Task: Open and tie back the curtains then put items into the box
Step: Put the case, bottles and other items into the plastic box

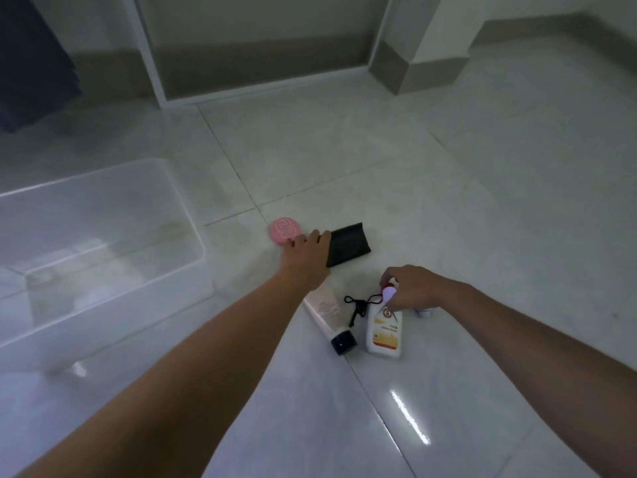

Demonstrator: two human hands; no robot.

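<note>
A clear plastic box (186, 215) stands on the floor at the left. Beside it lie a round pink item (284, 229), a black pouch (349, 245), a white tube with a black cap (329, 317), a black cord (358, 305) and a white bottle (384, 327). My left hand (306, 257) rests over the left edge of the black pouch, fingertips touching the pink item. My right hand (410, 286) curls around the top of the white bottle, where a small red and white object shows under the fingers.
The floor is glossy pale tile. A dark blue curtain (32, 60) hangs at the top left. A white-framed glass door (262, 46) and a wall corner (437, 32) stand behind the items. Something small and white (423, 312) lies under my right wrist.
</note>
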